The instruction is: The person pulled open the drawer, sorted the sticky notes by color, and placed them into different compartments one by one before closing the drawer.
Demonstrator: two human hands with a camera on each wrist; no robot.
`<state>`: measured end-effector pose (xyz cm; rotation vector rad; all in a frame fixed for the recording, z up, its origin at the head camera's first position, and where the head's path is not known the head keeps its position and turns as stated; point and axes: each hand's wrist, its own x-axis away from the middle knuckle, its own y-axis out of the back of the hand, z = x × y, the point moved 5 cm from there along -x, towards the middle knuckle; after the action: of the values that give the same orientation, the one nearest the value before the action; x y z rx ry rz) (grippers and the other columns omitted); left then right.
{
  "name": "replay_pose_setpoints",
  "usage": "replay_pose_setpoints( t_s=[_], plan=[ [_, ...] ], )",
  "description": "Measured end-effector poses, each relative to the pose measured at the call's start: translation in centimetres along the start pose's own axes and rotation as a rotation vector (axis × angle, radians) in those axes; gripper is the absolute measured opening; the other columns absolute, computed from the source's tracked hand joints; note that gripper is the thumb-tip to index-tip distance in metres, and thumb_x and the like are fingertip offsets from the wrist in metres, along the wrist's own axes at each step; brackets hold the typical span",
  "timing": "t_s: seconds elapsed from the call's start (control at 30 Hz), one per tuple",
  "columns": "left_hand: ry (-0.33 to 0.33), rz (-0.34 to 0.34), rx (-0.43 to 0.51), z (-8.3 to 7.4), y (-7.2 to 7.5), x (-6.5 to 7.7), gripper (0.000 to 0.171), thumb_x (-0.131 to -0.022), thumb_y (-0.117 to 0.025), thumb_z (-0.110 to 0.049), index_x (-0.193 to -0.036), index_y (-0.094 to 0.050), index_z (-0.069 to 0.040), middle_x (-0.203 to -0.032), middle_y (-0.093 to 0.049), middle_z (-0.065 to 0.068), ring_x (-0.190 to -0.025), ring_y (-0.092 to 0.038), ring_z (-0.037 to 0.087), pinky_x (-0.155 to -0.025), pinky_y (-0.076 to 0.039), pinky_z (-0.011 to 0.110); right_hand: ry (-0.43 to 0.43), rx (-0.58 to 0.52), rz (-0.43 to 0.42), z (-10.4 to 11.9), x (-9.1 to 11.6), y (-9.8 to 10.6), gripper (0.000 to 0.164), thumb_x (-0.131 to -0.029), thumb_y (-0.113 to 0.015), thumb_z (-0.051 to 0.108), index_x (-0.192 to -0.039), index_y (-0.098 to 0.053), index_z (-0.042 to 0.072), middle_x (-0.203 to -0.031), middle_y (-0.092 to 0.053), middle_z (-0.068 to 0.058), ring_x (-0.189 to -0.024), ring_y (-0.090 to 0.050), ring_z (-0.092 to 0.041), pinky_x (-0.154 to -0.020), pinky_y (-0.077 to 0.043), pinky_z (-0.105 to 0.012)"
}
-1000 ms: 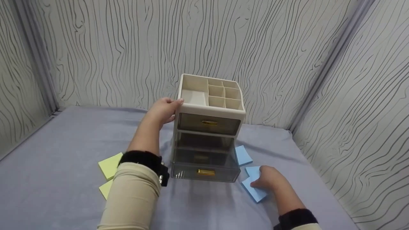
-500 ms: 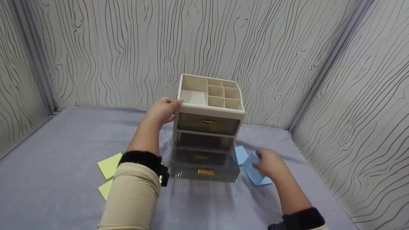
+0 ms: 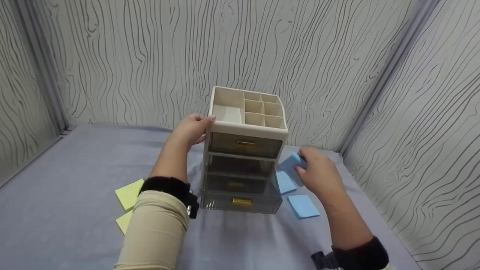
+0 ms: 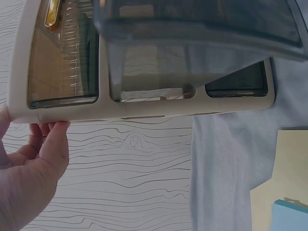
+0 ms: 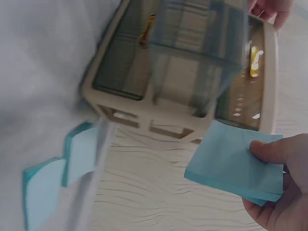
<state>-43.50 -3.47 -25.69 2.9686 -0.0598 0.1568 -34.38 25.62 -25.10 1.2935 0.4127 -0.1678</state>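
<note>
A white desktop drawer organizer [image 3: 249,128] stands upright in the middle of the table, its smoky clear middle drawer [image 3: 217,203] pulled out. My left hand [image 3: 190,129] grips the organizer's upper left side, thumb near the top rim. My right hand [image 3: 320,170] pinches a blue sticky note pad [image 5: 226,159], thumb on its face, lifted beside the organizer's right side. Below it, a blue pad [image 3: 286,183] lies close to the organizer and another blue pad [image 3: 304,207] lies nearer me. In the right wrist view the open drawer [image 5: 197,53] is transparent.
Yellow sticky note pads [image 3: 129,194] lie left of the organizer, partly hidden by my left sleeve. The organizer's top has one large compartment and several small ones. Patterned wall panels [image 3: 150,56] rise behind the cloth-covered table [image 3: 75,210] and at both sides.
My right hand has picked up the nearest blue pad and carried it up and away from me, uncovering the pad beneath. The left hand and the organizer have stayed in place.
</note>
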Motion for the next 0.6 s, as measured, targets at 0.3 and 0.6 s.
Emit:
replay_pose_setpoints(
  t_s=[0.3,0.6],
  plan=[
    [-0.004,-0.006,-0.018,0.1,0.2,0.1,0.048,-0.091,-0.051,-0.041,-0.123,-0.047,-0.006,-0.125,-0.049,0.010,-0.119,-0.045,0.023,-0.096,-0.042,0.033,0.189,0.013,-0.143,5.3,-0.1,1.2,0.023,-0.077,-0.070,0.006,-0.093,-0.055,0.011,-0.092,-0.060,-0.006,-0.086,-0.059,-0.025,-0.072,-0.049,-0.045],
    [-0.002,-0.008,-0.034,0.0,0.2,0.0,0.049,-0.091,-0.052,-0.042,-0.123,-0.048,-0.005,-0.123,-0.050,0.011,-0.117,-0.046,0.023,-0.093,-0.044,0.030,0.312,-0.048,-0.062,8.7,0.0,-0.3,0.020,-0.080,-0.068,0.008,-0.096,-0.060,0.015,-0.095,-0.064,-0.001,-0.087,-0.060,-0.019,-0.077,-0.049,-0.040]
  ],
)
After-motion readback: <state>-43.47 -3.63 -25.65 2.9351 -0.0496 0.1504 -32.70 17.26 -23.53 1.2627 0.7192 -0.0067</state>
